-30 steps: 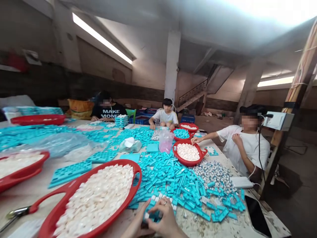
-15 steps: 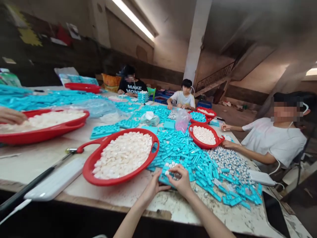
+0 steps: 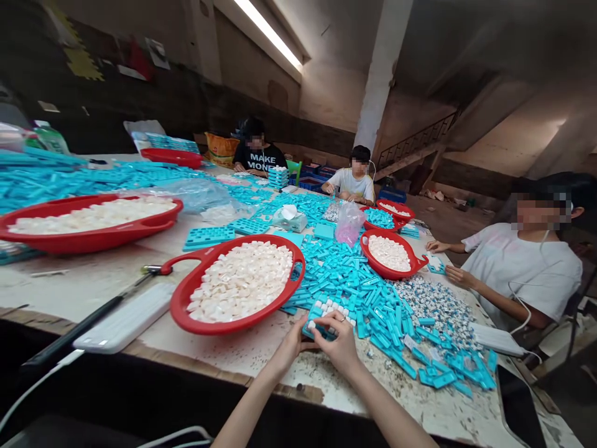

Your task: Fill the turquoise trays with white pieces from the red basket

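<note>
Both my hands are at the table's near edge, holding a turquoise plastic mould [image 3: 319,322] with small white pieces set in its slots. My left hand [image 3: 292,348] grips its lower left side. My right hand [image 3: 338,339] has its fingers over the mould's near edge and partly hides it. Right behind them lies a heap of loose turquoise moulds [image 3: 359,298]. A red handled basin [image 3: 298,274] full of white pieces stands to the left of my hands, not touching them.
A black-handled tool [image 3: 93,317] and a white power bank [image 3: 124,317] lie at the left. More red basins, a blue-and-white pile [image 3: 431,305] and a phone [image 3: 515,398] occupy the table. Co-workers sit along it, one at right [image 3: 517,274] with hands near a small mould.
My view has swung and levelled, so the table sits differently in the frame. My hands stay on the mould. A hand over the left basin has gone from view.
</note>
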`<state>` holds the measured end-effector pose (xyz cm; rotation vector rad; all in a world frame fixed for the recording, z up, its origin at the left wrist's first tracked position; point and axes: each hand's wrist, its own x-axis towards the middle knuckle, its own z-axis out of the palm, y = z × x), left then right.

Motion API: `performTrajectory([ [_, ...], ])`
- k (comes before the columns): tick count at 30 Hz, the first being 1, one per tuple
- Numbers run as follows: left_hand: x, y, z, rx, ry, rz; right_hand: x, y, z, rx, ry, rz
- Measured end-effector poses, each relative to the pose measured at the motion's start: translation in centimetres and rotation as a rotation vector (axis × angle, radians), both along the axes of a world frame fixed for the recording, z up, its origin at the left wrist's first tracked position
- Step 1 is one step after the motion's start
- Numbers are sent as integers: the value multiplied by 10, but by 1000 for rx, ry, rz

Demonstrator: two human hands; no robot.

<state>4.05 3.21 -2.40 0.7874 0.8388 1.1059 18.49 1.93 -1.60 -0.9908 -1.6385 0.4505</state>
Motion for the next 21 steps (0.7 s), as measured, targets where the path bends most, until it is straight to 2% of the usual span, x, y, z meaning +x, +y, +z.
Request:
performTrajectory([
  [3, 1, 2, -3, -12, 42, 30, -1, 1, -6, 54, -60, -27],
  [7, 0, -2, 3, 55, 80, -48, -2, 1, -10, 113, -113, -55],
  [11, -2, -8, 9, 122, 149, -74, -1, 1, -9, 55, -68, -49],
  [15, 0, -12, 6, 199, 288, -62, 1, 0, -8, 27, -35, -9],
  [18, 3, -13, 4, 188, 370, -83, 2, 0, -8, 6, -7, -11],
  [21, 2, -13, 7, 176, 338, -107, 2, 0, -7, 3, 0, -6],
])
